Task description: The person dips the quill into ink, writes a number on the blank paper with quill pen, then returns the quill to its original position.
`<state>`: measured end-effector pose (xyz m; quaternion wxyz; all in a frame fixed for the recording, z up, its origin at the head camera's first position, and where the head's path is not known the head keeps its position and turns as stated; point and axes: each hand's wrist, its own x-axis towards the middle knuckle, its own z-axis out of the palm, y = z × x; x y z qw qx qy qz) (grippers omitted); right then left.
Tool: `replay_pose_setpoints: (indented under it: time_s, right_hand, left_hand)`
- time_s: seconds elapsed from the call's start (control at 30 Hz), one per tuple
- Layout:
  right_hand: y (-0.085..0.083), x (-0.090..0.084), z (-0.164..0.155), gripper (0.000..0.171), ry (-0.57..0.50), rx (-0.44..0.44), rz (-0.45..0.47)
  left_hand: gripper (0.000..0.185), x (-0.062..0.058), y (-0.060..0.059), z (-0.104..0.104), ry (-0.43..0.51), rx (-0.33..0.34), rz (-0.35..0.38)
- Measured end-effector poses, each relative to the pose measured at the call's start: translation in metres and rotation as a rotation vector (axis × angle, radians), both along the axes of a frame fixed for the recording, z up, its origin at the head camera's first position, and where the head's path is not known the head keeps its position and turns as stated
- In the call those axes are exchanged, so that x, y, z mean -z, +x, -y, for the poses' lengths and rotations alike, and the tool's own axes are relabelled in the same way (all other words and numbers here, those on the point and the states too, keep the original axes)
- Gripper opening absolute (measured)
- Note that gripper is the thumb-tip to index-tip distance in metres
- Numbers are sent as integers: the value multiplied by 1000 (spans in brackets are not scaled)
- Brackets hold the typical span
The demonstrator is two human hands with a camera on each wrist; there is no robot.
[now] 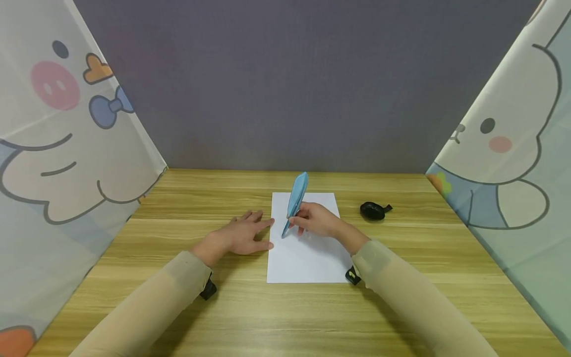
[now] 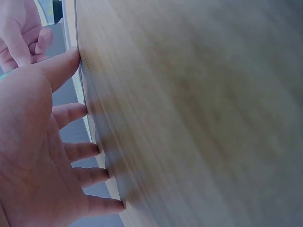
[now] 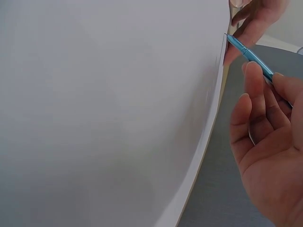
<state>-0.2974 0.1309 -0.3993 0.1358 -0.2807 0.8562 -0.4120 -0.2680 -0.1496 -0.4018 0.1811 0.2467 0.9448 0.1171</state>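
Observation:
A white sheet of paper [image 1: 308, 263] lies on the wooden table. My right hand [image 1: 317, 219] pinches a blue feather pen [image 1: 296, 194] between thumb and fingers above the sheet's left half. In the right wrist view, the pen [image 3: 258, 64] slants with its fine tip at the paper surface; whether it touches I cannot tell. My left hand [image 1: 244, 234] rests on the table with fingers spread, thumb and index fingertip at the paper's left edge. In the left wrist view, the fingertips of the left hand [image 2: 42, 127] press on the wood.
A small black rounded object [image 1: 372, 210] with a short tab sits on the table to the right of the paper. A dark grey panel [image 1: 285, 89] stands behind the table. Cartoon-printed cloths [image 1: 67, 148] hang along both sides.

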Motion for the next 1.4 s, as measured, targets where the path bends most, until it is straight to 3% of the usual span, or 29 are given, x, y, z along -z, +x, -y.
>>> replay_pose_setpoints:
  time_s: [1.4]
  right_hand:
    - [25, -1, -13, 18, 0, -79, 37]
  left_hand:
    - [81, 0, 2, -1, 7, -6, -16]
